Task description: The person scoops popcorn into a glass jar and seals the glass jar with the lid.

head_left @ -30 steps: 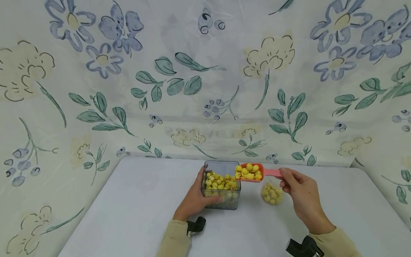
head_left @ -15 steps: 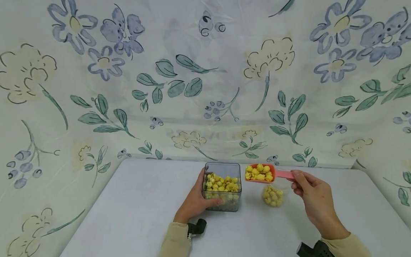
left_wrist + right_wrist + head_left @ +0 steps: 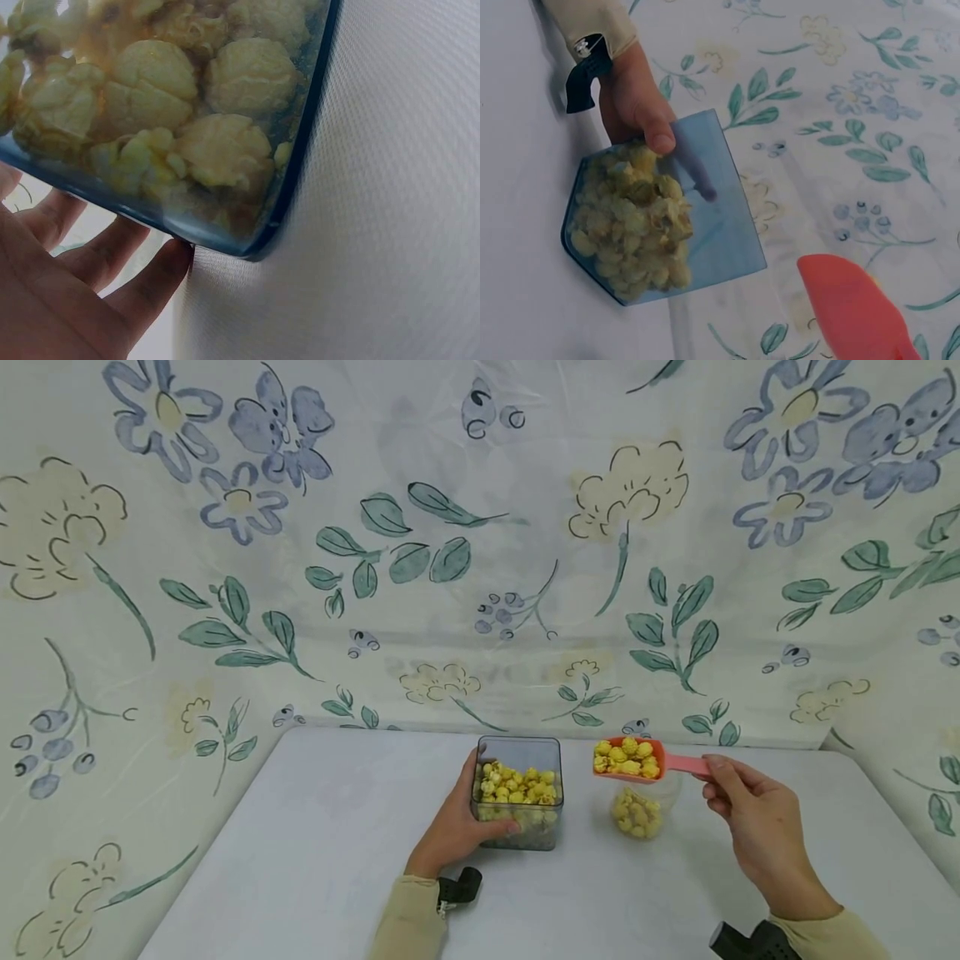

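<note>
My left hand (image 3: 457, 831) grips a clear grey-blue square container (image 3: 536, 837), its thumb across the front and fingers along the left side. Yellow popcorn (image 3: 516, 785) fills its lower part. In the left wrist view, fingertips (image 3: 161, 274) touch the container's edge. Between thumb and fingers, my right hand (image 3: 772, 835) pinches the handle of a pink scoop (image 3: 684, 765). Popcorn is heaped in the scoop, which is held level and overlaps the top of a small clear jar (image 3: 667, 792). More popcorn (image 3: 636, 814) lies in the jar. The right wrist view shows the scoop's underside (image 3: 851, 304).
Container and jar stand on a white table (image 3: 322, 835), the jar to the right. Behind the table rises a floral-patterned cloth (image 3: 517, 560), which also lines both sides. A dark wrist device (image 3: 461, 885) sits at the left sleeve's cuff.
The right hand has carried the loaded scoop rightward, from the container's right rim to over the jar. The left hand and the container have stayed in place.
</note>
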Demonstrator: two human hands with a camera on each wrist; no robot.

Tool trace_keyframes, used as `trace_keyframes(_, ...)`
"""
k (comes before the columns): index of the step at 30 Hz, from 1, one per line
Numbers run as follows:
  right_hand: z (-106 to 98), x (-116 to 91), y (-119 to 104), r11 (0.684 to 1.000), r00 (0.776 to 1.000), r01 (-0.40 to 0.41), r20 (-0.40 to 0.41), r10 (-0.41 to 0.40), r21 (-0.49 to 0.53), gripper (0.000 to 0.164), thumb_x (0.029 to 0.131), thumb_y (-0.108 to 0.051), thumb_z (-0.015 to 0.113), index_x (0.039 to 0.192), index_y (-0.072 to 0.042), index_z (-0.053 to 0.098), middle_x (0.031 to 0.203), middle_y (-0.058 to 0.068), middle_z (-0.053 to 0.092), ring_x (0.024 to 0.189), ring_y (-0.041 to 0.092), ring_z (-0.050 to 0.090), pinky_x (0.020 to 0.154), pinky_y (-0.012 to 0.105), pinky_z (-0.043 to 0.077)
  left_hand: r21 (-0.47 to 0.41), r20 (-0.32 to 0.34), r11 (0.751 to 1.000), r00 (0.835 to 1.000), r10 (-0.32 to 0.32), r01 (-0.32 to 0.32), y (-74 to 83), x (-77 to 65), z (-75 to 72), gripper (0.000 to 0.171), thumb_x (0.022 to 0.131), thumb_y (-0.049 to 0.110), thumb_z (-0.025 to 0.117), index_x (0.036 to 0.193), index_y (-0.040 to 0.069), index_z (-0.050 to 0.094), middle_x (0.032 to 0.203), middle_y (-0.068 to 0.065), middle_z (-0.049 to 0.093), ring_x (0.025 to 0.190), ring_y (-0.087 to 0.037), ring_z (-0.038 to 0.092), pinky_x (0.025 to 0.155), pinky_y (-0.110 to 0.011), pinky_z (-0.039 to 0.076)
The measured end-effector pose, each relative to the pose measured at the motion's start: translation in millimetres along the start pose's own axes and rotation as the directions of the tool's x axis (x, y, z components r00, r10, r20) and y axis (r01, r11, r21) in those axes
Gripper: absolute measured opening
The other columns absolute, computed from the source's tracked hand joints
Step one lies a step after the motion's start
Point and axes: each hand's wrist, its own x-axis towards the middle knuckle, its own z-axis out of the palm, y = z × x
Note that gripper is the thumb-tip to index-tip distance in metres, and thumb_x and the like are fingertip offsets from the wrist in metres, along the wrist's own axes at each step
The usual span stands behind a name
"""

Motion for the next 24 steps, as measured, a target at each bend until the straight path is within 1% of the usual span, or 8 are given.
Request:
trace_keyframes(1, -1, 0, 0, 1.000, 1.000, 0.006, -0.002, -0.006, 0.009, 0.039, 0.083, -0.034, 0.067, 0.111, -0.006, 0.065, 0.076, -0.003, 0.064, 0.067, 0.007, 0.056, 0.063, 0.016, 0.051, 0.002, -0.004, 1.000, 1.000, 0.000, 0.000, 0.2, -0.1, -0.1, 0.114, 0.072, 0.031, 0.080, 0.149, 0.029, -0.004, 0.152, -0.003, 0.020, 0.138, -0.027, 0.018, 0.108, -0.051, 0.021)
trace_keyframes(3, -3, 2, 0, 1.000, 1.000, 0.010, -0.008, -0.010, 0.029, 0.038, 0.082, -0.033, 0.068, 0.110, -0.006, 0.066, 0.077, -0.003, 0.064, 0.066, 0.007, 0.056, 0.063, 0.016, 0.051, -0.004, -0.003, 1.000, 1.000, 0.005, -0.005, 0.2, 0.0, -0.6, 0.114, 0.072, 0.030, 0.080, 0.149, 0.028, -0.004, 0.152, -0.004, 0.022, 0.138, -0.026, 0.020, 0.108, -0.051, 0.021)
trace_keyframes(5, -5, 2, 0, 0.998, 1.000, 0.011, -0.014, -0.011, 0.056, 0.028, 0.082, -0.031, 0.069, 0.102, -0.011, 0.069, 0.076, -0.002, 0.064, 0.066, 0.008, 0.056, 0.062, 0.016, 0.051, -0.009, -0.002, 1.000, 1.000, 0.012, -0.012, -0.1, 0.1, -0.9, 0.114, 0.072, 0.029, 0.080, 0.149, 0.027, -0.003, 0.150, -0.003, 0.025, 0.137, -0.025, 0.022, 0.108, -0.049, 0.022)
trace_keyframes(9, -11, 3, 0, 0.998, 1.000, -0.003, -0.028, 0.004, 0.055, 0.021, 0.082, -0.031, 0.068, 0.097, -0.017, 0.070, 0.077, -0.003, 0.064, 0.066, 0.008, 0.056, 0.063, 0.016, 0.051, -0.014, 0.002, 1.000, 1.000, 0.020, -0.020, -0.6, 0.1, -1.1, 0.115, 0.071, 0.029, 0.081, 0.150, 0.023, -0.002, 0.149, -0.002, 0.028, 0.134, -0.023, 0.028, 0.108, -0.047, 0.023)
trace_keyframes(12, -16, 4, 1, 0.999, 0.999, -0.002, -0.047, 0.004, 0.042, 0.024, 0.083, -0.032, 0.067, 0.101, -0.016, 0.070, 0.078, -0.004, 0.065, 0.067, 0.008, 0.056, 0.062, 0.016, 0.051, -0.013, 0.003, 1.000, 1.000, 0.019, -0.019, -0.9, 0.0, -0.4, 0.115, 0.071, 0.029, 0.081, 0.150, 0.021, -0.002, 0.149, -0.001, 0.028, 0.133, -0.022, 0.030, 0.108, -0.047, 0.024)
trace_keyframes(17, -22, 5, 3, 1.000, 0.997, 0.001, -0.075, 0.001, 0.031, 0.035, 0.083, -0.035, 0.066, 0.111, -0.013, 0.067, 0.080, -0.005, 0.066, 0.069, 0.009, 0.056, 0.062, 0.015, 0.051, -0.017, 0.004, 1.000, 1.000, 0.020, -0.020, -0.4, 0.4, -0.7, 0.115, 0.071, 0.028, 0.081, 0.150, 0.023, -0.002, 0.149, -0.001, 0.028, 0.133, -0.021, 0.030, 0.108, -0.046, 0.024)
trace_keyframes(19, -25, 6, 3, 0.999, 0.996, -0.008, -0.084, 0.011, 0.038, 0.036, 0.081, -0.036, 0.067, 0.110, -0.014, 0.067, 0.080, -0.005, 0.066, 0.069, 0.009, 0.056, 0.062, 0.015, 0.051, -0.019, 0.008, 1.000, 1.000, 0.021, -0.021, -0.5, 0.7, -0.9, 0.115, 0.071, 0.029, 0.081, 0.150, 0.024, -0.002, 0.149, -0.001, 0.028, 0.133, -0.021, 0.030, 0.108, -0.045, 0.025)
trace_keyframes(24, -31, 8, 2, 0.997, 0.994, -0.039, -0.102, 0.045, 0.060, 0.028, 0.079, -0.036, 0.069, 0.101, -0.019, 0.070, 0.078, -0.005, 0.066, 0.067, 0.008, 0.056, 0.062, 0.016, 0.051, -0.019, 0.008, 1.000, 1.000, 0.024, -0.024, -0.4, 1.1, -0.8, 0.114, 0.071, 0.029, 0.081, 0.150, 0.023, -0.002, 0.149, -0.001, 0.027, 0.133, -0.021, 0.030, 0.108, -0.046, 0.025)
